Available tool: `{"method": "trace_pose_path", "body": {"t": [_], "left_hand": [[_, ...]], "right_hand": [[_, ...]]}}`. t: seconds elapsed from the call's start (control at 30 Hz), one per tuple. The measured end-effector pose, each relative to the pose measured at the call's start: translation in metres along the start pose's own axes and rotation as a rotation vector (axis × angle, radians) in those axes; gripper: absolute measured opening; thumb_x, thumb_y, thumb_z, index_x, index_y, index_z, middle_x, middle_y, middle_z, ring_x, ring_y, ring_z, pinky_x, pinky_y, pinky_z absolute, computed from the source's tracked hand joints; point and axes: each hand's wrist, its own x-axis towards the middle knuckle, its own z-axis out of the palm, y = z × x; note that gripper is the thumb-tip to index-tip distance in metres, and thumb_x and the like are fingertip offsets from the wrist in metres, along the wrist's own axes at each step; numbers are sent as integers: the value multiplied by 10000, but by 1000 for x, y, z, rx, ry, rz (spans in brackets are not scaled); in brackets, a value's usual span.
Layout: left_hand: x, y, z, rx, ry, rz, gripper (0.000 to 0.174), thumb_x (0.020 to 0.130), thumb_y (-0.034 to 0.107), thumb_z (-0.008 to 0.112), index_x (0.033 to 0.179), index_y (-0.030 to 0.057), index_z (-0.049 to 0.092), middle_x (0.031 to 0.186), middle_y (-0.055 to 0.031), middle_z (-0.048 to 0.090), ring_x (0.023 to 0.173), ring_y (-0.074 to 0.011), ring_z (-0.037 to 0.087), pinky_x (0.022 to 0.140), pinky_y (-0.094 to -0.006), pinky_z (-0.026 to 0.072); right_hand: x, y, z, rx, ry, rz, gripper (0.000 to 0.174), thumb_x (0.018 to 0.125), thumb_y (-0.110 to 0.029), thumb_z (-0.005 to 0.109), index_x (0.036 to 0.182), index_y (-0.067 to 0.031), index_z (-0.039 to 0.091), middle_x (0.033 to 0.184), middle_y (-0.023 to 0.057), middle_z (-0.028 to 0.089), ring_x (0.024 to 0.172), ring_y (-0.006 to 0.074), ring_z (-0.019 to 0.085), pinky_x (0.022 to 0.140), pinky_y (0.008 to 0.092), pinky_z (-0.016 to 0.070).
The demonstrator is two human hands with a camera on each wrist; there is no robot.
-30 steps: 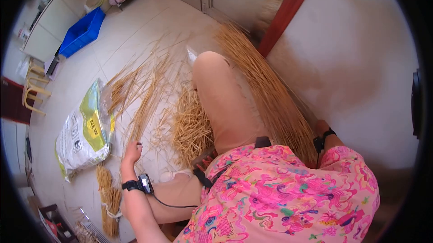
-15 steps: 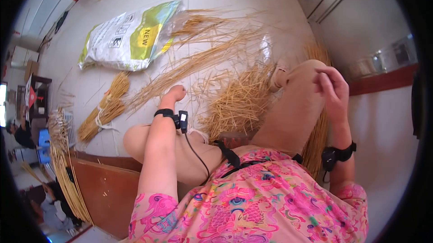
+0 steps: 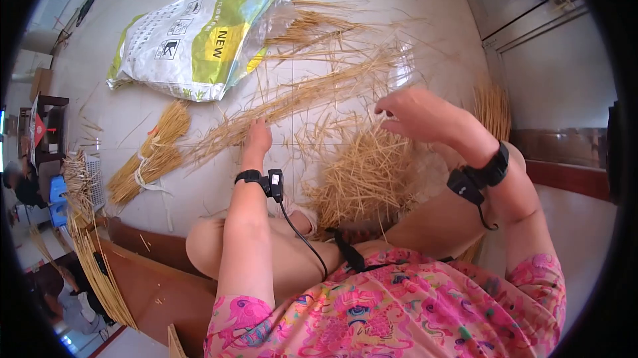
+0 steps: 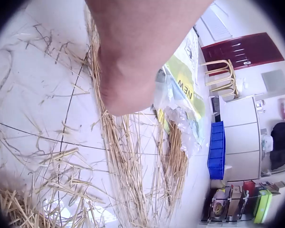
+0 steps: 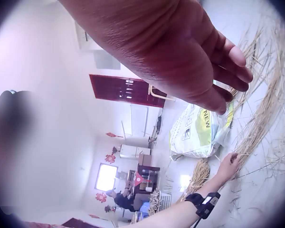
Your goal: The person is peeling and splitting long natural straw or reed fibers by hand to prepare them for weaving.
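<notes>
My right hand (image 3: 415,115) is held above a pile of short cut straw (image 3: 362,172), palm down with relaxed, slightly bent fingers and nothing in them. In the right wrist view the same hand (image 5: 190,61) shows spread fingers. Low over the floor, my left hand (image 3: 259,137) has its loosely bent fingertips right at a spread of long straw stalks (image 3: 299,95). The left wrist view shows these stalks running beneath that hand (image 4: 128,80), its fingers mostly hidden.
A white and green bag (image 3: 193,45) with straw at its mouth lies ahead, near a tied straw bundle (image 3: 149,152). More stalks (image 3: 492,109) lie along the right wall. A brown wooden board (image 3: 149,278) is at my left, and another person (image 5: 123,199) sits farther off.
The view has swung left toward the bag and bundle. My right hand came from the stalks at the right wall, past the knee, to above the cut straw. My left hand moved slightly forward.
</notes>
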Motion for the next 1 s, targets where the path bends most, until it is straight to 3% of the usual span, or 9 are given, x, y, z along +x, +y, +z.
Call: {"method": "trace_pose_path", "body": {"t": [0.23,0.33,0.53,0.6,0.73,0.83,0.93,1.0], "left_hand": [[32,5,11,-31,171,68,348,822,98,580,1159,51,509,1231,-147,454,1128,-334,445,943,-391,401],[41,7,20,-14,233,134,350,820,96,581,1164,62,523,1232,-121,461,1151,-307,427,963,-397,378],[44,11,31,90,212,100,317,814,125,579,1129,93,565,1182,-76,495,1122,-268,442,945,-430,364],[44,8,36,120,186,95,303,811,130,577,1112,95,576,1113,-74,521,1076,-266,466,921,-422,380],[22,2,41,79,212,126,205,827,158,518,996,86,608,1008,-78,561,1024,-268,500,883,-423,392],[2,-6,55,87,330,227,170,793,151,563,939,76,608,957,-96,563,986,-273,516,859,-406,410],[-22,-3,60,75,167,174,179,771,144,604,930,63,585,981,-93,556,1001,-272,510,841,-400,423],[-25,5,58,81,227,176,205,766,142,620,945,59,567,992,-94,548,1005,-275,506,841,-405,424]], "right_hand": [[-3,-12,10,42,0,-64,209,784,-178,604,874,5,558,791,176,611,785,345,609,689,408,500],[-7,-19,6,4,-116,-11,204,787,-182,605,868,-3,548,811,169,607,794,330,610,685,397,503],[-2,-25,-1,-24,-84,1,212,782,-203,620,853,-17,550,810,131,592,798,292,609,689,364,502],[-2,-27,-2,-8,-125,16,252,793,-212,620,964,-33,571,866,125,597,840,295,601,720,375,491],[-3,-39,-13,4,-179,26,288,797,-210,619,1027,-41,579,879,119,592,856,296,596,730,381,485],[-4,-41,-13,0,-186,21,274,795,-205,621,1010,-42,577,876,117,588,856,294,595,725,380,486],[-8,-46,-12,-34,-84,-59,202,780,-201,631,859,-32,553,801,118,585,782,270,606,686,346,503],[-9,-46,-10,-29,-84,-70,204,780,-200,631,865,-33,551,797,117,584,781,269,606,686,345,503]]}}
